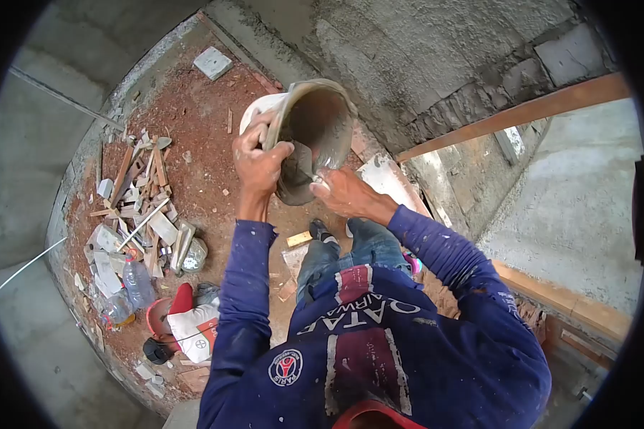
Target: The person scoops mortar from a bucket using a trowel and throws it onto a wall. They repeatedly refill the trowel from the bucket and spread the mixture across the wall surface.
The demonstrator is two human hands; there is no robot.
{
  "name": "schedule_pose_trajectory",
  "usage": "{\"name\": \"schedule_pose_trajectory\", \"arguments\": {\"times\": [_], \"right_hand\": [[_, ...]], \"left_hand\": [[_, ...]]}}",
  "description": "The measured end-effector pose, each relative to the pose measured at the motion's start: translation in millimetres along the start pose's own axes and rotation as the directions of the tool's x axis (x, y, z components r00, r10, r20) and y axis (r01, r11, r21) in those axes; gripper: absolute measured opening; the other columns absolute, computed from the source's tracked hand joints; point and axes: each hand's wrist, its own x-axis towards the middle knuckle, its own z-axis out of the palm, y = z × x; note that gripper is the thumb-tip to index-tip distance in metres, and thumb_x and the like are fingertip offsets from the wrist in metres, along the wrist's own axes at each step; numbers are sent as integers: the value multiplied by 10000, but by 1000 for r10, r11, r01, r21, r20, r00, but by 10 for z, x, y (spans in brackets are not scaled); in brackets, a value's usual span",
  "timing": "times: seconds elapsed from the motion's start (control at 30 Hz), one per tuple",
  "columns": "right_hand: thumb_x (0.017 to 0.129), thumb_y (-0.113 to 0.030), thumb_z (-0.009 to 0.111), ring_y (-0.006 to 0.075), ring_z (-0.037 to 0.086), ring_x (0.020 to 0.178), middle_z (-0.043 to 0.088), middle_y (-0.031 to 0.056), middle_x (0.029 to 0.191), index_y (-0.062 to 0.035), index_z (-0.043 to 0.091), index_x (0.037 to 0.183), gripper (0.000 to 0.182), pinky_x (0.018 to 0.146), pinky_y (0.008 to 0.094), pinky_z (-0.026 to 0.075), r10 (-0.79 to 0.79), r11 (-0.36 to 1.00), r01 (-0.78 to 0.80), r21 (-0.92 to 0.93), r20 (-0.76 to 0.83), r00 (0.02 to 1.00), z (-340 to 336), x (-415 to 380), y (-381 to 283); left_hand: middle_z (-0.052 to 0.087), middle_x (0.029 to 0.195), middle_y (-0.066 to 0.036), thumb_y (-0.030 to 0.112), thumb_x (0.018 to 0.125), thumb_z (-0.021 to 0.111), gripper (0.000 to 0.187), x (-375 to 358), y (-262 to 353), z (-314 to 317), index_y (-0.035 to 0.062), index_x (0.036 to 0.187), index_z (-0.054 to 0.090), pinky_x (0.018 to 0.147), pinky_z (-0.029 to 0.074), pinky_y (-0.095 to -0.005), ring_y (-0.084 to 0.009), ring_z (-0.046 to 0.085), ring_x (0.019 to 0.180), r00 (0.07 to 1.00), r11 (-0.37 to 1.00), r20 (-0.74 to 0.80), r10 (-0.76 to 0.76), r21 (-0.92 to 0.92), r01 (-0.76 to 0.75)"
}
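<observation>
A mortar-smeared bucket (320,118), pale on the outside, is tilted with its mouth turned towards me. My left hand (260,161) grips it at the left side of the rim, fingers curled over the outer wall. Closed around a small handle at the lower rim is my right hand (347,191). From that handle a grey trowel blade (298,159) reaches into the bucket, against the inner wall. Wet grey mortar coats the inside; how much lies at the bottom is hidden.
Wood scraps (142,182) and rubble are heaped on the red dirt at left, with plastic bottles (137,280) and a red-and-white bag (193,330) nearer. A plastered wall (436,57) rises ahead. Right of it, a wooden board (511,114) edges an opening.
</observation>
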Motion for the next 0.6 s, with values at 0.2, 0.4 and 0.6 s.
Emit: {"name": "schedule_pose_trajectory", "arguments": {"times": [0.2,0.4,0.6], "right_hand": [[925,-291,541,495,618,840,615,345,861,68,596,1038,381,747,536,494,-77,994,78,-82,22,997,67,247,-114],[921,-369,544,493,631,815,639,323,847,59,599,1060,453,754,549,499,118,979,-139,151,142,983,215,587,298],[922,-397,584,369,641,761,644,206,783,11,611,1014,420,711,428,515,158,752,-409,516,462,873,623,1009,1719]], "left_hand": [[648,1055,-95,-105,627,611,309,-262,-513,-240,-32,920,677,976,452,-369,-192,604,998,866,902,-394,-309,-410,136],[659,1045,-95,-119,669,595,528,-310,-1215,-453,-45,1192,581,873,528,-321,-209,643,929,712,772,-418,-564,-572,277],[632,1032,-89,-93,678,578,552,-1308,-2261,-888,-25,1224,547,805,523,-332,-212,614,869,219,647,-678,-702,-478,595]]}}
